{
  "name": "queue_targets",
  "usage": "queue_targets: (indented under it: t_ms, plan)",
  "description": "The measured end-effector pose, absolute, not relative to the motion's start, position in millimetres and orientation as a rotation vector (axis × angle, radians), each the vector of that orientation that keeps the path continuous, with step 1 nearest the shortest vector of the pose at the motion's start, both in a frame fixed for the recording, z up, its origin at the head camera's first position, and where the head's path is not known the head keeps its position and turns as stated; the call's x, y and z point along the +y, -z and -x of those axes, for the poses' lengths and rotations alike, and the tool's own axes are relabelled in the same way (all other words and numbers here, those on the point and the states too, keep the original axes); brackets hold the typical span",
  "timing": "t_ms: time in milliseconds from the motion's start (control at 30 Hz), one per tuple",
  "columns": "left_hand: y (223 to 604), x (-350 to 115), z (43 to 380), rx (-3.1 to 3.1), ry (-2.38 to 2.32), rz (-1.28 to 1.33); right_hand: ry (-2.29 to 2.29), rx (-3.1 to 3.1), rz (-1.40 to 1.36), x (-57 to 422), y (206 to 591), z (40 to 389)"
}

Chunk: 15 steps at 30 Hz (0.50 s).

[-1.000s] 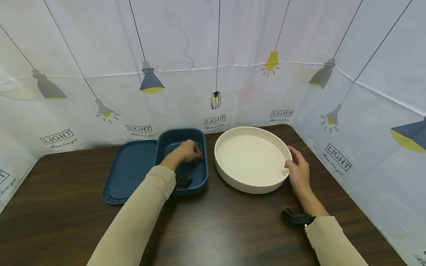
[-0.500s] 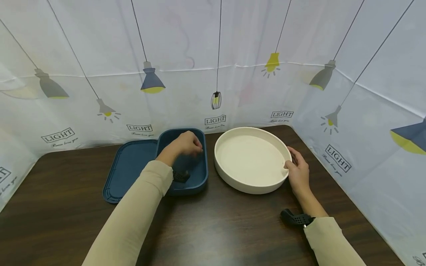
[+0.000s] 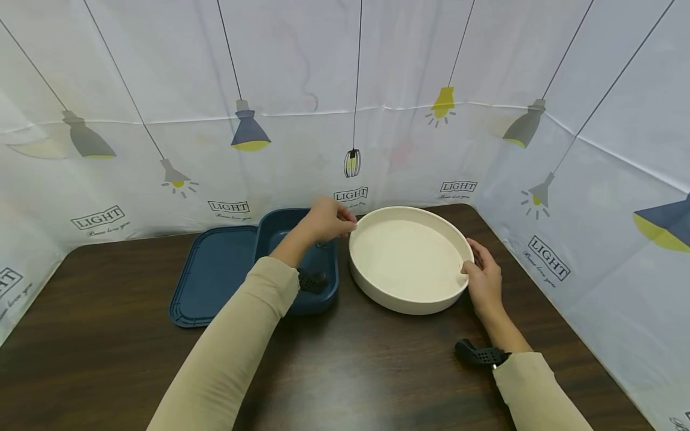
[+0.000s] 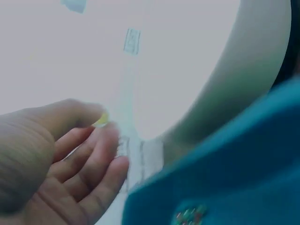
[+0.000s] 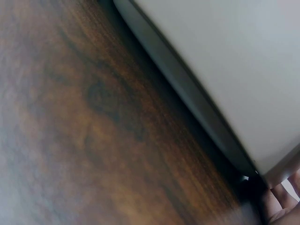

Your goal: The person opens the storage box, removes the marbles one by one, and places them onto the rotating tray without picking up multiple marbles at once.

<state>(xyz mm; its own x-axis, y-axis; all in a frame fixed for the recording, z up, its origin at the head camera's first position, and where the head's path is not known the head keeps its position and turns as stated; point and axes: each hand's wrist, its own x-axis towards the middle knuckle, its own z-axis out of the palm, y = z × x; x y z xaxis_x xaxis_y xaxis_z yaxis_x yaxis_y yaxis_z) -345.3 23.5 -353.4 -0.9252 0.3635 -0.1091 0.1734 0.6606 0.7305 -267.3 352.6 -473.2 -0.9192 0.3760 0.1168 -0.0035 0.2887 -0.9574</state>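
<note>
My left hand (image 3: pixel 326 219) is raised over the back right of a deep blue rectangular bin (image 3: pixel 314 306), its fingertips close to the left rim of a round cream tray (image 3: pixel 409 257). In the left wrist view, thumb and forefinger pinch a small yellow object (image 4: pixel 102 119), too blurred to name; the other fingers curl loosely. Several tiny coloured pieces (image 4: pixel 189 215) lie inside the bin. On the tray's right side, my right hand (image 3: pixel 484 281) grips the rim, thumb inside and fingers outside. Only part of that hand shows in the right wrist view.
A flat blue lid (image 3: pixel 212 275) lies left of the bin, right against it. All of this rests on a dark wooden table (image 3: pixel 356 371). White curtains (image 3: pixel 302 137) printed with lamps hang behind the table and along its right side.
My left hand was down inside the blue bin, then rose and moved right toward the cream tray, carrying the small yellow object. My right hand has stayed on the tray's rim.
</note>
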Motion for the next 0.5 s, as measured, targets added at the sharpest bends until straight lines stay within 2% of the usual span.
queue_targets:
  t_ms: [333, 500]
  plan:
    - [371, 66, 341, 2.617, -1.298, -0.418, -1.667, -2.246, 0.346, 354, 474, 268]
    - [378, 86, 339, 2.390, -1.573, -0.255, -1.657, -2.252, 0.333, 354, 473, 268]
